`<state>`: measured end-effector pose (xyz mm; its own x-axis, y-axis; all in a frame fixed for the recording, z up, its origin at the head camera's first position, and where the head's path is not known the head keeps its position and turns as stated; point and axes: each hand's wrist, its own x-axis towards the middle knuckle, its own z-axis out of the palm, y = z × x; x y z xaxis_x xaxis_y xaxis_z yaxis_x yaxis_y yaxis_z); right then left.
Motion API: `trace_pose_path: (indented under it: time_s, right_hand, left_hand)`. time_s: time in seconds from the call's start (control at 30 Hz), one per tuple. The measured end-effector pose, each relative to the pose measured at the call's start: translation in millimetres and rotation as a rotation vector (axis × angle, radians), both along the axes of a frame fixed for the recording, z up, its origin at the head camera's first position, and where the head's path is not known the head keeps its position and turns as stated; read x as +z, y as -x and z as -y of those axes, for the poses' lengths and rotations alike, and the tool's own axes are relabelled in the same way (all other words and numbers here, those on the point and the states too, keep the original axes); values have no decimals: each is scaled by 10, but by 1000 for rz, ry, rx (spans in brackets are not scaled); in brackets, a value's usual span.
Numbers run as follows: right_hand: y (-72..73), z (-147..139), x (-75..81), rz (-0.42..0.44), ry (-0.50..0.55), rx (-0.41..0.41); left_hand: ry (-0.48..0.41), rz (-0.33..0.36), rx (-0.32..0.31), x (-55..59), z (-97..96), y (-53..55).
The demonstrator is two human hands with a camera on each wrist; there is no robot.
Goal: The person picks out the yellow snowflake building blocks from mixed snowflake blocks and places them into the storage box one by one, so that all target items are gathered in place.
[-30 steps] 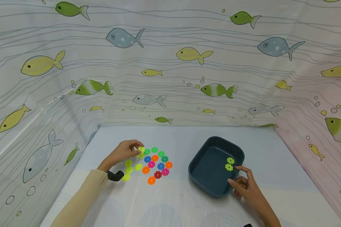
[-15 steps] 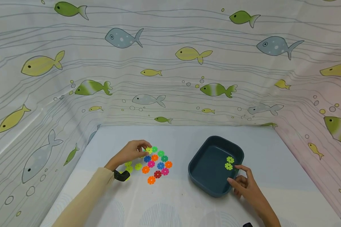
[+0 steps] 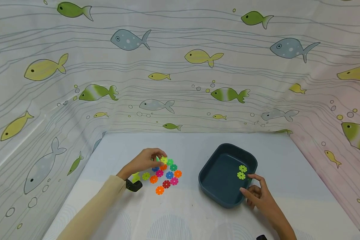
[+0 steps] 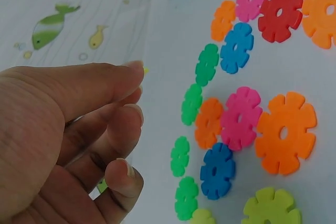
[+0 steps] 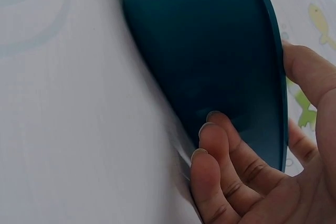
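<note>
My left hand (image 3: 145, 160) pinches a yellow-green snowflake disc (image 3: 164, 160) between thumb and fingertips, above the far side of a group of flat plastic discs. Only a tiny yellow edge of that disc shows past the fingertips in the left wrist view. On the right, a dark teal tub (image 3: 219, 181) stands on the table with two yellow-green discs (image 3: 241, 175) inside, near its right wall. My right hand (image 3: 262, 198) grips the tub's near right side. The right wrist view has the thumb at the rim and several fingers (image 5: 210, 171) against the outer wall.
Notched discs in orange, such as an orange disc (image 3: 160, 190), plus pink, blue, green, a dark red disc (image 3: 166, 184) and yellow-green lie left of centre. Fish-patterned sheeting (image 3: 180, 110) rises behind the table and on both sides.
My left hand has moved to the right over the discs, carrying the yellow-green snowflake disc. The right hand and the tub have stayed in place.
</note>
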<state>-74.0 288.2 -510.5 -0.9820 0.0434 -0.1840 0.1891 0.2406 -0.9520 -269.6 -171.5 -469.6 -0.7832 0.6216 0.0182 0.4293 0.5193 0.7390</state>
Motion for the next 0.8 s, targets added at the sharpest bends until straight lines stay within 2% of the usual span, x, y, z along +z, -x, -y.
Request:
trace_pose_path:
  time_s: [0.27,0.53,0.8]
  right_hand:
    - [-8,18,1,-16,-4,-8]
    - [-8,14,9,-6,-1,-4]
    - [-4,17,36,11,0,0]
  left_hand:
    - [10,10,-37,0,-115,-25]
    - [-30,-1,-91,55,-229,-32]
    - [-36,18,-98,54,-359,-49]
